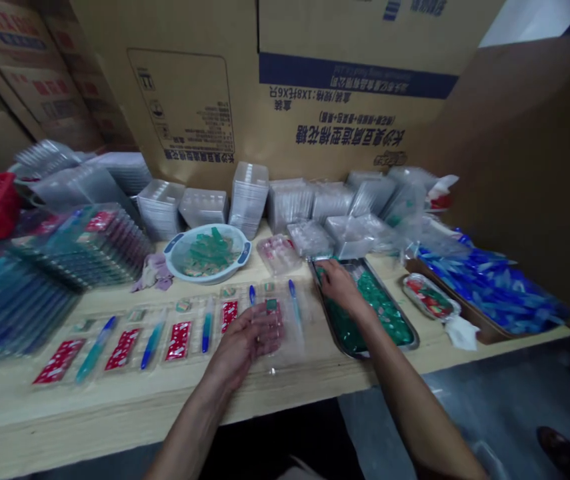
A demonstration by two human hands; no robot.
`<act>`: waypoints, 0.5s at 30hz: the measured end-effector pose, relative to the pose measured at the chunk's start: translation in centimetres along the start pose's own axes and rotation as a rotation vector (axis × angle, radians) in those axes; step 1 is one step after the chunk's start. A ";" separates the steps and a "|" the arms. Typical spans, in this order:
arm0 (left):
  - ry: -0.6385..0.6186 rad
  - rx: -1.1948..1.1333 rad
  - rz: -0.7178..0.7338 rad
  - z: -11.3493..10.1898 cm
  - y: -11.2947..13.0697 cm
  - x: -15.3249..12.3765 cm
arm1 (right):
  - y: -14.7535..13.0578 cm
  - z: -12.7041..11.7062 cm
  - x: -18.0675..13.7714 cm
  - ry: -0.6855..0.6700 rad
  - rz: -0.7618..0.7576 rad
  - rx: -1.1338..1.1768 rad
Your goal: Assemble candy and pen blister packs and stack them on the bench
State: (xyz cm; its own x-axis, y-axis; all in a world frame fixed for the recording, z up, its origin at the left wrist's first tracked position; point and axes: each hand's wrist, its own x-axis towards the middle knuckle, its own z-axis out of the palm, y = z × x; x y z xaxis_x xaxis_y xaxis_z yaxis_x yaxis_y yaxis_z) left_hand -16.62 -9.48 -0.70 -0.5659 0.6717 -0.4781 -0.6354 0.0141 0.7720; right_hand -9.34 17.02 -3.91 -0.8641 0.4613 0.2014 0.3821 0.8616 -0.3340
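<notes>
**Left hand** (247, 339): fingers (265, 327) lie spread and flat on a clear blister tray (289, 340), gripping nothing visible. The tray holds a green-and-red piece and two blue plastic sticks (293, 297).

**Right hand** (342, 285): fingers (329, 270) curve down among green foil packets (385, 300); any hold on one cannot be told. The packets lie in a steel tray (393, 301).

**Also on the counter** (115, 407): a row of filled blister trays (135, 343) with red cards, left of the left hand; a white bowl (235, 231) of green pieces; stacked clear trays (249, 200); a brown tray of blue plastic pieces (489, 287).

**Behind:** cardboard cartons (345, 100).
</notes>
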 end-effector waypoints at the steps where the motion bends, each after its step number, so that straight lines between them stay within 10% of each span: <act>1: 0.000 0.001 0.000 0.1 0.1 0.0 | 1.2 0.2 0.9 -0.030 0.052 -0.073; 15: -0.011 0.040 -0.026 -0.1 -1.4 1.2 | 8.2 -0.9 0.8 -0.183 0.219 -0.204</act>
State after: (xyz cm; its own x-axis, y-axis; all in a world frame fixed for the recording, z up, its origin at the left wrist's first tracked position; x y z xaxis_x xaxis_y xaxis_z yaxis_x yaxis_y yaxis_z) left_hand -16.51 -8.78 -2.41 -0.5438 0.6789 -0.4934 -0.6277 0.0612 0.7760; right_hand -6.65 24.63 -5.68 -0.7916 0.6103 -0.0295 0.6067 0.7794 -0.1566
